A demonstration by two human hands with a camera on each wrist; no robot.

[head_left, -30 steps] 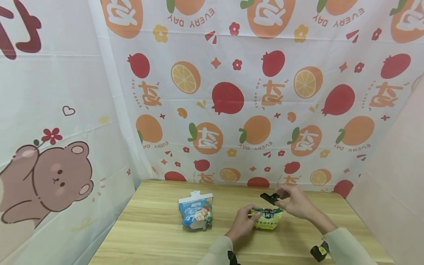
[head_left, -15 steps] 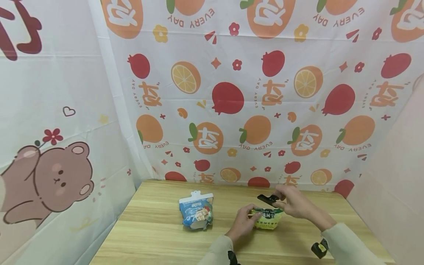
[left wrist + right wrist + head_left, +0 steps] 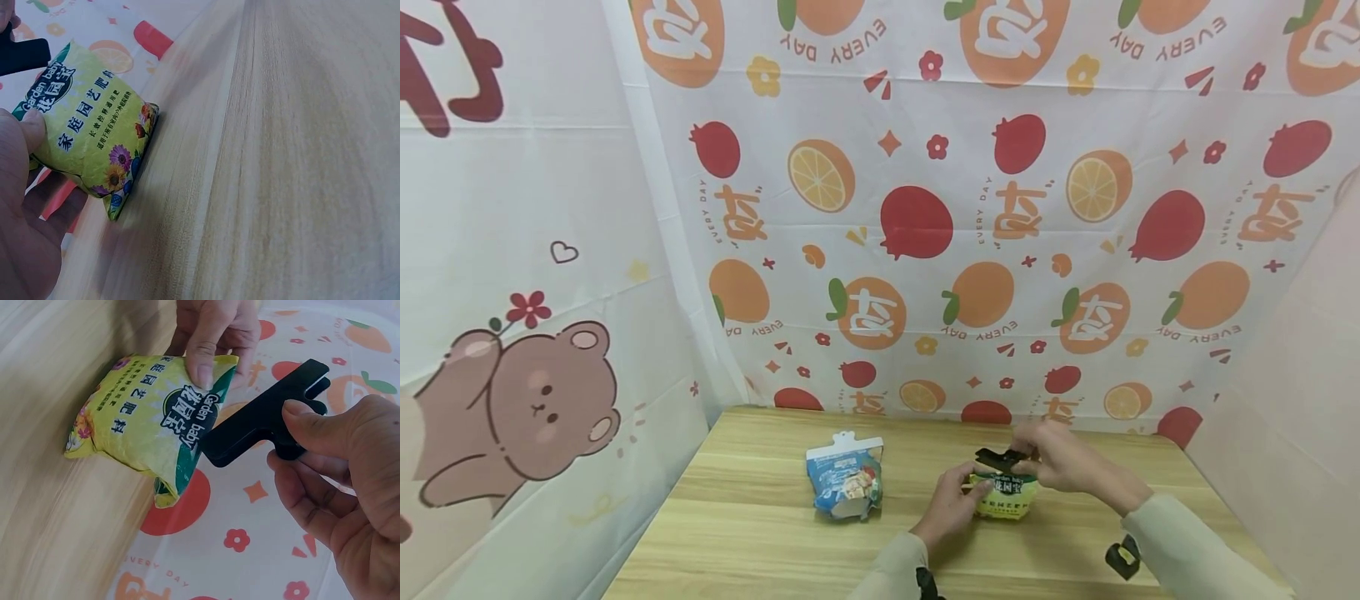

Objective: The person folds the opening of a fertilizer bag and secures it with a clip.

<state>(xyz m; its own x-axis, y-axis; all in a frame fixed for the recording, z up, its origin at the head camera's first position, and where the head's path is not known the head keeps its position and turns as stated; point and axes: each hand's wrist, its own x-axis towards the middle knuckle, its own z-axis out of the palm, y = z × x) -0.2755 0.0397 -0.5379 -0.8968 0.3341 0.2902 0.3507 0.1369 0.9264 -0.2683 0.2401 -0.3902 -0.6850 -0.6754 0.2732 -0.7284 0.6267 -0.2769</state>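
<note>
A yellow fertilizer bag (image 3: 1002, 500) with a green top edge stands on the table, its printed front toward me. My left hand (image 3: 951, 504) pinches its upper left side, thumb on the front and fingers behind, as the left wrist view shows. In my right hand (image 3: 1060, 458) is a black bag clip (image 3: 265, 415), gripped by its handles between thumb and fingers. The clip's long bar lies right at the bag's top edge, one end overlapping the green strip in the right wrist view.
A blue bag (image 3: 844, 486) with a white clip (image 3: 844, 448) across its top stands on the wooden table (image 3: 737, 517), left of my hands. Behind the table hangs a fruit-print cloth (image 3: 917, 275); a bear-print cloth (image 3: 647, 350) hangs at the left.
My right hand has moved left and a little down, bringing the black bag clip from above the fertilizer bag to its top edge. The left hand keeps its hold on the bag.
</note>
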